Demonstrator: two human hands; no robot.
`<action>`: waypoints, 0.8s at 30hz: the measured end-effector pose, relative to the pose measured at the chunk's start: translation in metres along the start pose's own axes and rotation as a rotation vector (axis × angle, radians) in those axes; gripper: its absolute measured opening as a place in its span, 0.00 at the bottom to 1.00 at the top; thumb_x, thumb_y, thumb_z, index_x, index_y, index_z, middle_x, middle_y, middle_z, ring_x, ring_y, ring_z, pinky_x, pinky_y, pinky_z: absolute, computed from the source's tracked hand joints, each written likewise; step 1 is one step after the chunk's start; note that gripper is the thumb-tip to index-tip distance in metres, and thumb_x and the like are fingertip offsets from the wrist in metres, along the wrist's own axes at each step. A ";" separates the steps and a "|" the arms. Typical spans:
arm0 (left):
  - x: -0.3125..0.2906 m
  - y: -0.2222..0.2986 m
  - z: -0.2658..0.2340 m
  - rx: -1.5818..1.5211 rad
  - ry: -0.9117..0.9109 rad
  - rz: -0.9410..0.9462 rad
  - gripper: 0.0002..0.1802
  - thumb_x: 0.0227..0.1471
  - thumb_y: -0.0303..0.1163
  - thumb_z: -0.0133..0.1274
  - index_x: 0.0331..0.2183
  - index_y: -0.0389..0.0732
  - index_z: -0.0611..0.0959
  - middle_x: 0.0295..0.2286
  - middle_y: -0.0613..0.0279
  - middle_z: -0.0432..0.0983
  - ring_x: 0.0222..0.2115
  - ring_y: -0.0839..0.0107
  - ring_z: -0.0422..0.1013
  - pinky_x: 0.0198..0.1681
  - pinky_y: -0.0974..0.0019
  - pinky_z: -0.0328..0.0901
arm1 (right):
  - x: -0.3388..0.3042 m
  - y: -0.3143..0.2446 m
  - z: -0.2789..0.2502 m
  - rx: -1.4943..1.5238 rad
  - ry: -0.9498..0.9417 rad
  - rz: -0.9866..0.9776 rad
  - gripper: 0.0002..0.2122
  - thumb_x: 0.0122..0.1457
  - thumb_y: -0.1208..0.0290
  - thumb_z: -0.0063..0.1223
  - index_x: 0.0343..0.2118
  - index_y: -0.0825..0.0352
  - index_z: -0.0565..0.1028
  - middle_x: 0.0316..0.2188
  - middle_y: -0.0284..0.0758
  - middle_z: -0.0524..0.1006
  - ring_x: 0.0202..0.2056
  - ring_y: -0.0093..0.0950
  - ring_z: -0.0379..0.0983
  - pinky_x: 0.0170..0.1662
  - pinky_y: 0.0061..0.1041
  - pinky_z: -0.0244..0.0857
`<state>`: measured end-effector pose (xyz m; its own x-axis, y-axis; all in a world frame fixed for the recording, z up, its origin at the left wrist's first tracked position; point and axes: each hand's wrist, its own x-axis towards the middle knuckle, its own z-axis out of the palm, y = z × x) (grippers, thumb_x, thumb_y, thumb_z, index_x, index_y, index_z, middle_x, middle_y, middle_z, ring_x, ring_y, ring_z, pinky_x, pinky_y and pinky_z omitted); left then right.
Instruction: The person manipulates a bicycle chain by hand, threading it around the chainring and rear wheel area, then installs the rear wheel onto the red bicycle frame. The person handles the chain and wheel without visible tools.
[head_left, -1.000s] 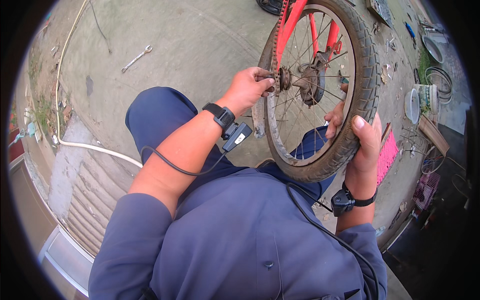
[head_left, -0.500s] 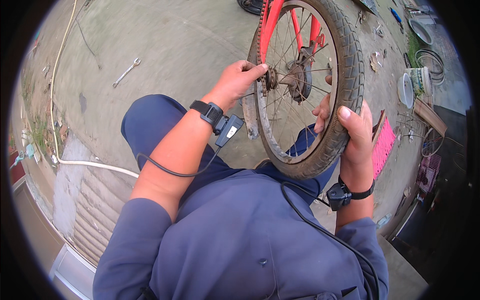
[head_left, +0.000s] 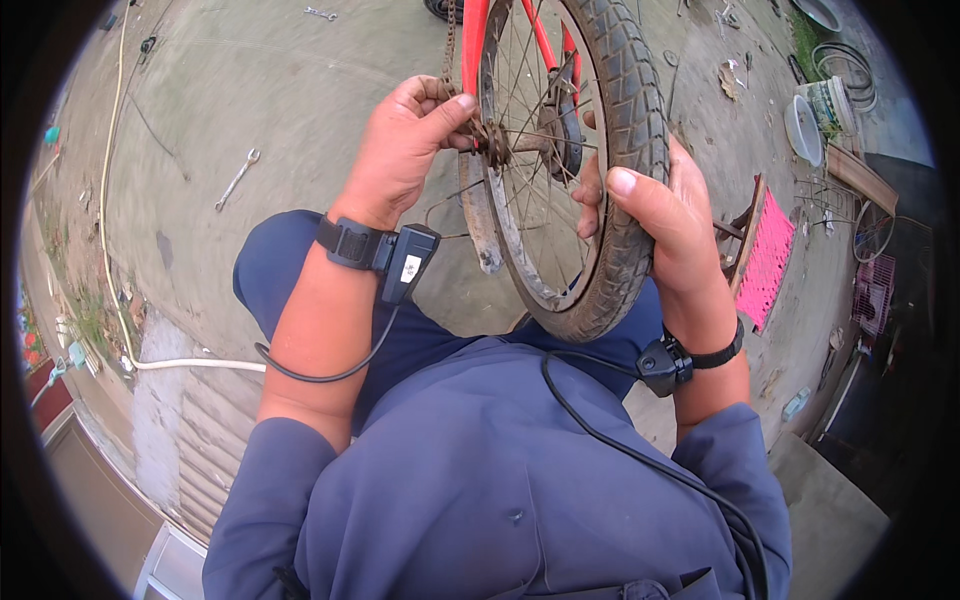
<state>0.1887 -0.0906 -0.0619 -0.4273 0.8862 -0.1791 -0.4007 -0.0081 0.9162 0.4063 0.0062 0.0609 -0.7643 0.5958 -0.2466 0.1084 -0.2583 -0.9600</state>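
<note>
A bicycle wheel (head_left: 632, 110) with a knobby black tyre and thin spokes stands upright before me, between the red frame tubes (head_left: 474, 45). My left hand (head_left: 405, 140) is closed at the left side of the hub (head_left: 497, 145), thumb against bent fingers, around the lower end of a rusty chain (head_left: 449, 50). Its fingertips are partly hidden. My right hand (head_left: 675, 215) clasps the tyre from the right, thumb on the tread and fingers reaching past the rim among the spokes. A worn, pale metal strip (head_left: 480, 225) hangs below the hub.
A wrench (head_left: 238, 180) lies on the concrete at left, a smaller one (head_left: 320, 14) farther off. At right are a low stool with pink webbing (head_left: 768, 262), a white basin (head_left: 803, 130), a bucket (head_left: 832, 108) and coiled hose (head_left: 850, 75). A pale hose (head_left: 112, 200) runs along the left.
Wheel, red frame and both hands have shifted left in the view. My left hand now sits farther left of the sprocket, with the chain standing off from the red tube. My right hand keeps its hold.
</note>
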 end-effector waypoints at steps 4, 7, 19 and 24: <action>0.014 0.013 0.000 -0.178 -0.046 0.160 0.10 0.62 0.35 0.56 0.42 0.40 0.78 0.37 0.61 0.79 0.37 0.74 0.75 0.39 0.68 0.69 | 0.001 0.000 0.001 0.002 -0.006 -0.008 0.23 0.54 0.68 0.60 0.49 0.74 0.67 0.29 0.35 0.76 0.26 0.24 0.74 0.33 0.23 0.69; 0.027 0.026 -0.005 -0.252 -0.117 0.282 0.09 0.63 0.35 0.55 0.42 0.42 0.79 0.37 0.63 0.80 0.37 0.73 0.75 0.40 0.66 0.69 | 0.001 -0.001 0.001 0.000 -0.009 0.001 0.23 0.54 0.67 0.61 0.49 0.74 0.68 0.29 0.34 0.75 0.26 0.23 0.74 0.33 0.23 0.69; 0.048 0.037 -0.011 -0.347 -0.013 0.367 0.23 0.60 0.23 0.54 0.56 0.45 0.71 0.41 0.64 0.77 0.40 0.71 0.75 0.42 0.66 0.73 | 0.002 -0.001 -0.001 -0.008 -0.011 0.009 0.22 0.54 0.67 0.61 0.48 0.73 0.68 0.29 0.34 0.76 0.26 0.23 0.74 0.33 0.23 0.69; 0.060 0.023 -0.023 -0.389 -0.002 0.323 0.31 0.61 0.23 0.54 0.62 0.46 0.63 0.46 0.61 0.74 0.45 0.70 0.73 0.48 0.65 0.71 | 0.001 -0.001 0.001 0.001 0.009 0.013 0.21 0.54 0.68 0.60 0.48 0.74 0.68 0.29 0.35 0.76 0.26 0.24 0.75 0.33 0.24 0.69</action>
<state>0.1350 -0.0483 -0.0596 -0.5775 0.8112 0.0924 -0.5213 -0.4534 0.7230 0.4048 0.0058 0.0615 -0.7572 0.5993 -0.2598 0.1171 -0.2668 -0.9566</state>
